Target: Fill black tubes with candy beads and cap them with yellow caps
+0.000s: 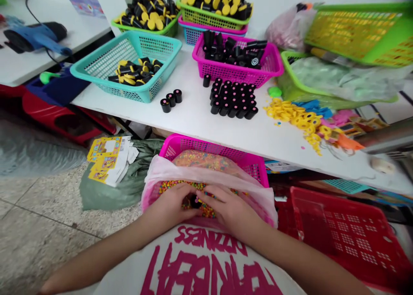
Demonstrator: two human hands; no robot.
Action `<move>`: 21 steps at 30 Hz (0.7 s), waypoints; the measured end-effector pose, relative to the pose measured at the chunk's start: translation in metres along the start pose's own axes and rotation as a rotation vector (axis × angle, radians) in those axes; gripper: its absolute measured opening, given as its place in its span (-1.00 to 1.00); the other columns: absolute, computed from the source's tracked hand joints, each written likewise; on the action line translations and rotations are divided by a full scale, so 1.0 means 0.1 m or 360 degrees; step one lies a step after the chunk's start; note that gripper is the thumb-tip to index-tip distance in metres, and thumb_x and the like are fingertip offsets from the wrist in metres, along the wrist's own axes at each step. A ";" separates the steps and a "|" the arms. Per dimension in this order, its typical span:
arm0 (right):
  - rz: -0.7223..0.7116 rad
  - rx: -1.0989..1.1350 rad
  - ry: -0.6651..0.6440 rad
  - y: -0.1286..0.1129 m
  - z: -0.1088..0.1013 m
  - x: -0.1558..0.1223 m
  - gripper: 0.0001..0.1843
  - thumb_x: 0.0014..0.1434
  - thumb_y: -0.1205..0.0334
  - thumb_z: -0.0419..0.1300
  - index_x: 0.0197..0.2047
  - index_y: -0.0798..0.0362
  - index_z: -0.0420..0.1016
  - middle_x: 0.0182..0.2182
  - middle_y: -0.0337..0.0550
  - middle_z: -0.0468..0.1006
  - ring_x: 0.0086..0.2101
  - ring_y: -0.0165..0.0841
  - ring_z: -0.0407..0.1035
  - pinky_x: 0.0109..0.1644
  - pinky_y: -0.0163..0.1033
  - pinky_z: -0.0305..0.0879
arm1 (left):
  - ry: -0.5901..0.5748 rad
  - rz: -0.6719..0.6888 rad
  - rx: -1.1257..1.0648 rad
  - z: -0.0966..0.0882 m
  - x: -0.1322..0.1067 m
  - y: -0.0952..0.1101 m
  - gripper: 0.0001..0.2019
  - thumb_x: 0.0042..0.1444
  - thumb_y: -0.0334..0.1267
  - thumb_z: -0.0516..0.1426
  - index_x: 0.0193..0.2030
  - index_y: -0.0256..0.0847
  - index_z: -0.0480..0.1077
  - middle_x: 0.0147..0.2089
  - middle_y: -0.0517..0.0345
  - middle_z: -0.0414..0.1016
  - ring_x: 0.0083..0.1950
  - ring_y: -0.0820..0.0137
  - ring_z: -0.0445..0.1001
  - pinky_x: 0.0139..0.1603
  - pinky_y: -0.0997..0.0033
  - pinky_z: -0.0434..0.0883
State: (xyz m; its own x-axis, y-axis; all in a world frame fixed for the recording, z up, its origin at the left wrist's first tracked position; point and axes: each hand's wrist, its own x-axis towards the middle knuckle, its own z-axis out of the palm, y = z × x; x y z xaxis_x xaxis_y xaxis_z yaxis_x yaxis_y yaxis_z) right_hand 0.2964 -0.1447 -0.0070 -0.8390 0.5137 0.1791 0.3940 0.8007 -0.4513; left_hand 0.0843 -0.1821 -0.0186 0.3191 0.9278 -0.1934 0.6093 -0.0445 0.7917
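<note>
My left hand (176, 204) is curled around a small black cylinder (195, 201), held just above a heap of small multicoloured beads (208, 210). My right hand (227, 204) reaches in from the other side. Its fingertips are drawn together at the cylinder's top, where a pink spot shows; what they pinch, if anything, is too small to make out. The beads lie in a whitish plastic bag (258, 196) inside a magenta basket (263, 170) at my lap. Farther back in that basket rests a clear bag of similar beads (206, 158).
On the white table (190, 123) stand rows of black cylinders (234, 99) and three more cylinders (171, 99). Behind them are a turquoise basket (97, 78) and a magenta basket (238, 73). Yellow pieces (290, 116) lie right; a red basket (338, 196) sits below.
</note>
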 end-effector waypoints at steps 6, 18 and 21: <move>-0.0398 -0.0483 0.0040 -0.09 -0.04 0.09 -0.61 0.39 0.37 -0.15 0.00 0.31 0.46 -0.18 0.05 0.54 -0.08 -0.21 0.38 0.06 -0.09 0.40 | 0.0083 0.0095 -0.0017 0.03 -0.01 -0.01 -0.74 0.03 -0.34 0.26 -0.11 -0.17 0.41 -0.13 0.12 0.54 -0.10 0.31 0.49 -0.04 0.34 0.41; -0.0130 0.0092 -0.0232 -0.06 -0.21 0.10 -0.72 0.32 0.33 0.07 0.04 0.00 0.49 -0.05 -0.09 0.52 -0.03 -0.29 0.37 0.01 -0.16 0.39 | 0.0052 0.0203 -0.0027 0.00 -0.04 -0.01 -0.70 0.05 -0.39 0.25 -0.06 -0.18 0.39 -0.06 0.13 0.51 -0.01 0.34 0.47 0.04 0.36 0.38; -0.0039 0.0228 -0.0260 -0.03 -0.20 0.09 -0.65 0.29 0.40 0.07 0.06 -0.08 0.49 0.02 -0.12 0.49 0.01 -0.31 0.36 0.06 -0.16 0.36 | 0.0063 0.0202 -0.0052 0.01 -0.04 -0.02 -0.68 0.04 -0.39 0.25 -0.04 -0.17 0.39 -0.03 0.12 0.51 0.01 0.34 0.47 0.06 0.35 0.39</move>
State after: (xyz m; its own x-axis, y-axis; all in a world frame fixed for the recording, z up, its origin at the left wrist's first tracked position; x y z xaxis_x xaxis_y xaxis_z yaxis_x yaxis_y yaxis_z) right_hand 0.2956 -0.1361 0.0135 -0.9019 0.4288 0.0525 0.3254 0.7543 -0.5703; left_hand 0.0829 -0.1858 -0.0202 0.3625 0.9295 -0.0682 0.5417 -0.1506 0.8270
